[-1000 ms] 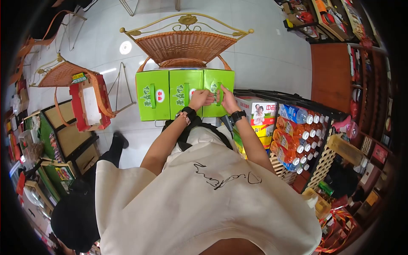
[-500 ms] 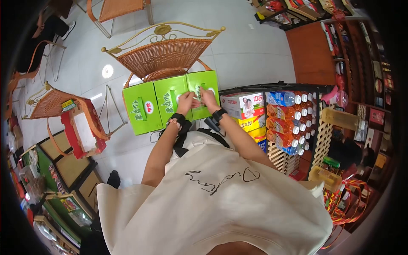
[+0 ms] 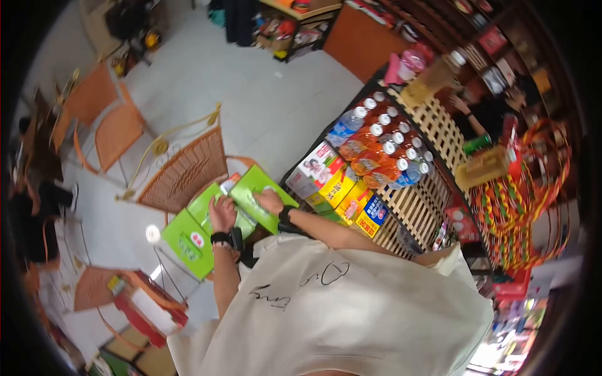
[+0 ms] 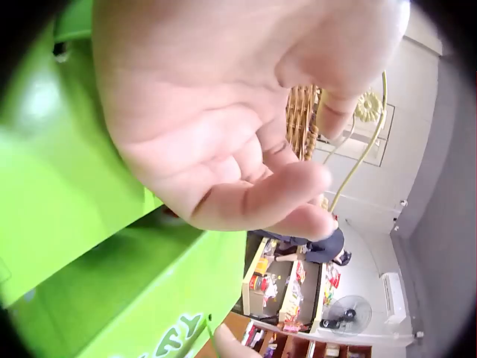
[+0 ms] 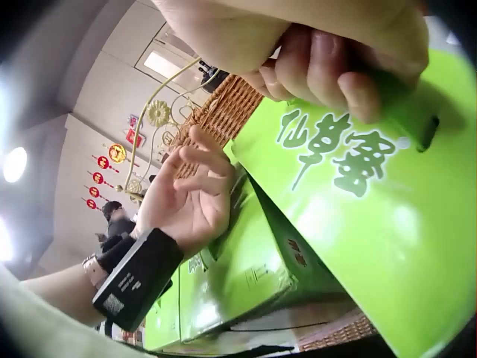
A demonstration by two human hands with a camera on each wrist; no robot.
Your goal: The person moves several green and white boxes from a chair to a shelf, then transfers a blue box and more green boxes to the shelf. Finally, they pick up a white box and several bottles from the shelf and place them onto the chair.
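Note:
Three green cartons with white Chinese lettering stand on a wicker chair (image 3: 194, 169). My right hand (image 3: 271, 202) grips the handle on top of the right carton (image 3: 249, 180); its fingers curl under the green strap in the right wrist view. That carton (image 5: 358, 224) sits at an angle, with a dark gap between it and the middle carton (image 5: 231, 276). Over the middle carton, my left hand (image 3: 222, 213) has its palm turned inward and its fingers loosely bent, with nothing between them. The left carton (image 3: 188, 241) has its handle and a red-and-white oval label uppermost.
To the right, a slatted rack (image 3: 417, 200) bears several orange and blue drink bottles (image 3: 376, 150) and stacked cartons (image 3: 345, 188). Another wicker chair at lower left holds a red open box (image 3: 153, 310). A colourful woven basket (image 3: 520, 194) stands at far right.
The head view has swung round to the right. The right carton has shifted out of line with the others, my right hand on its handle. My left hand has moved away from it, over the middle carton.

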